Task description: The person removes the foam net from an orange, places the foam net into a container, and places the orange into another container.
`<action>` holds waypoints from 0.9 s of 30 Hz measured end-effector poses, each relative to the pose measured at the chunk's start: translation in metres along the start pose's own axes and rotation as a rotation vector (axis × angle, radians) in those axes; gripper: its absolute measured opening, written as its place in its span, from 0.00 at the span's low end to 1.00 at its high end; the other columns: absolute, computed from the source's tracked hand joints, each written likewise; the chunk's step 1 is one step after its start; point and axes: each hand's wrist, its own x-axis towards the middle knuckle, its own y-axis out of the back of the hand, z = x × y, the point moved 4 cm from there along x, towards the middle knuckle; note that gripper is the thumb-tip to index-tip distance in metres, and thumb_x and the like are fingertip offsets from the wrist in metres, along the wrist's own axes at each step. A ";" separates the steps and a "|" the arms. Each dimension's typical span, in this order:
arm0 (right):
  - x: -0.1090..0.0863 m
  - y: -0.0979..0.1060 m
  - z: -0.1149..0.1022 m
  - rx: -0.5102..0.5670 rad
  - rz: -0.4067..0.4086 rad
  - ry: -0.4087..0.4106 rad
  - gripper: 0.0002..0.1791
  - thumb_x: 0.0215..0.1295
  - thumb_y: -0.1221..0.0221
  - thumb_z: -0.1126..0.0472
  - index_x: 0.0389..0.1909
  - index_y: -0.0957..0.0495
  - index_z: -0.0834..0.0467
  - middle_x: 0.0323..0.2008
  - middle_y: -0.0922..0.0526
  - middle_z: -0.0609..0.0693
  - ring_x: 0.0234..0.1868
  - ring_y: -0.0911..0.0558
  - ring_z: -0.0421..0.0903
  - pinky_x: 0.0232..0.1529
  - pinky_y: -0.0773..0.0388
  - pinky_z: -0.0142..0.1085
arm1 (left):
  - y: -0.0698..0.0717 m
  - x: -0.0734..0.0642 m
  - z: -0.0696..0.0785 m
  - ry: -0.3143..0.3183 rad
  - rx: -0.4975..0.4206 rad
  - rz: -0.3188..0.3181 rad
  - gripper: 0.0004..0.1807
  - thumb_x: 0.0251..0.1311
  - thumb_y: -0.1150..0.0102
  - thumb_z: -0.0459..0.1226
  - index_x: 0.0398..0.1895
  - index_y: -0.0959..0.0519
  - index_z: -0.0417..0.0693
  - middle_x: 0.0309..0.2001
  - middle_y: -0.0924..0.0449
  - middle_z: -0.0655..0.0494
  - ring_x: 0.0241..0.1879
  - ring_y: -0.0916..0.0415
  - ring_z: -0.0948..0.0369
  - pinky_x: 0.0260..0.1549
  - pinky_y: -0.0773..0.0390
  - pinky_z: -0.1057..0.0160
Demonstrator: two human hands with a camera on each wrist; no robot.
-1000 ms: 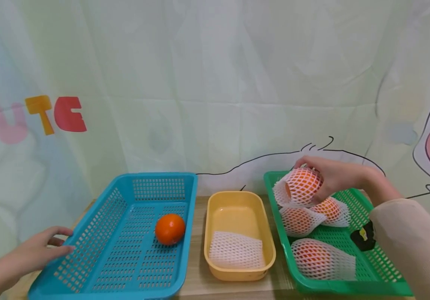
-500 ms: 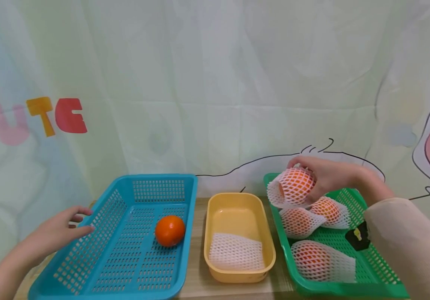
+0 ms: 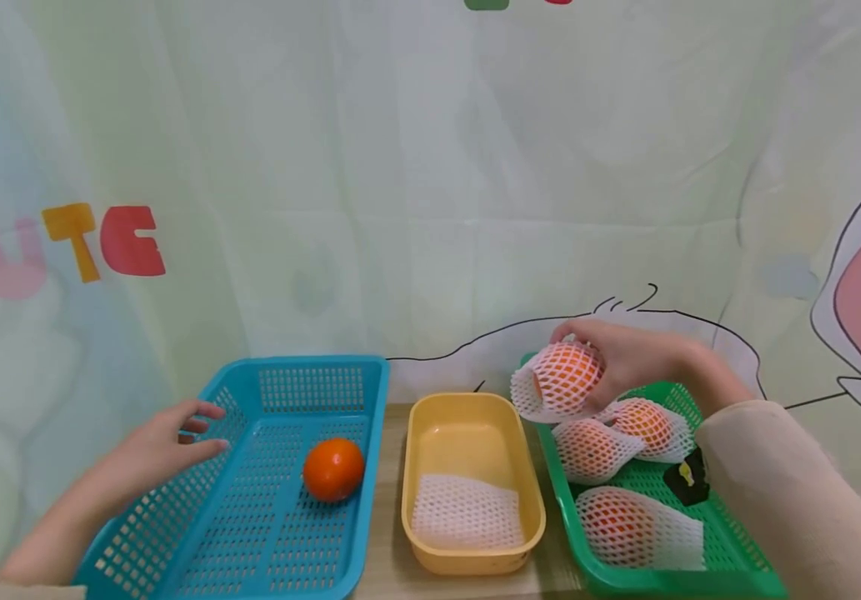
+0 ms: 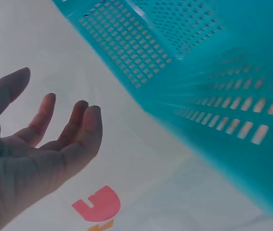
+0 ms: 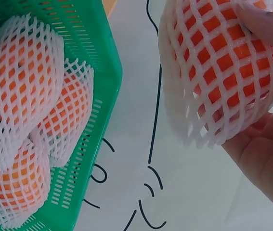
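Observation:
My right hand (image 3: 633, 357) grips an orange in a white foam net (image 3: 563, 375) above the left rim of the green basket (image 3: 576, 542). In the right wrist view the thumb lies over the mesh of this netted orange (image 5: 227, 67); part of the fingers is hidden behind it. My left hand (image 3: 171, 446) hovers over the left side of the blue basket (image 3: 381, 433), holding nothing. The left wrist view shows the fingers of that hand (image 4: 45, 149) loosely bent and apart from the basket wall. A bare orange (image 3: 333, 470) sits at the right inside the blue basket.
Between the baskets stands a yellow tray (image 3: 409, 492) with an empty foam net (image 3: 466, 511) in it. Several netted oranges (image 3: 613, 525) lie in the green basket, near a small black item (image 3: 688, 477). A printed curtain (image 3: 430, 208) hangs behind the wooden table (image 3: 385, 533).
My right hand has carried the netted orange left, toward the yellow tray. My left hand has moved up and right, from outside the blue basket's edge to over it.

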 end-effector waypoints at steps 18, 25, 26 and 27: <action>0.015 -0.005 -0.016 -0.009 0.043 0.009 0.42 0.42 0.28 0.61 0.58 0.40 0.54 0.47 0.29 0.55 0.43 0.26 0.50 0.41 0.22 0.37 | 0.002 0.002 0.035 -0.036 -0.048 -0.015 0.27 0.65 0.47 0.41 0.60 0.39 0.31 0.55 0.36 0.29 0.53 0.37 0.36 0.40 0.22 0.48; 0.021 -0.007 -0.022 0.013 0.054 0.015 0.42 0.41 0.28 0.63 0.58 0.40 0.53 0.46 0.29 0.54 0.43 0.26 0.50 0.41 0.22 0.39 | 0.000 0.009 0.052 -0.064 -0.033 -0.001 0.28 0.64 0.46 0.45 0.60 0.37 0.36 0.56 0.34 0.33 0.54 0.36 0.38 0.41 0.23 0.48; 0.022 -0.007 -0.023 0.014 0.055 0.016 0.42 0.41 0.28 0.64 0.58 0.40 0.53 0.46 0.29 0.54 0.43 0.26 0.50 0.40 0.22 0.39 | -0.001 0.010 0.055 -0.070 -0.031 -0.001 0.28 0.64 0.46 0.45 0.60 0.37 0.36 0.56 0.34 0.34 0.54 0.36 0.39 0.41 0.23 0.48; 0.023 -0.008 -0.023 0.015 0.054 0.020 0.41 0.41 0.29 0.64 0.57 0.40 0.53 0.46 0.29 0.54 0.43 0.26 0.50 0.40 0.23 0.39 | -0.002 0.011 0.057 -0.072 -0.028 0.000 0.28 0.63 0.46 0.46 0.60 0.36 0.36 0.56 0.34 0.34 0.54 0.35 0.39 0.41 0.23 0.48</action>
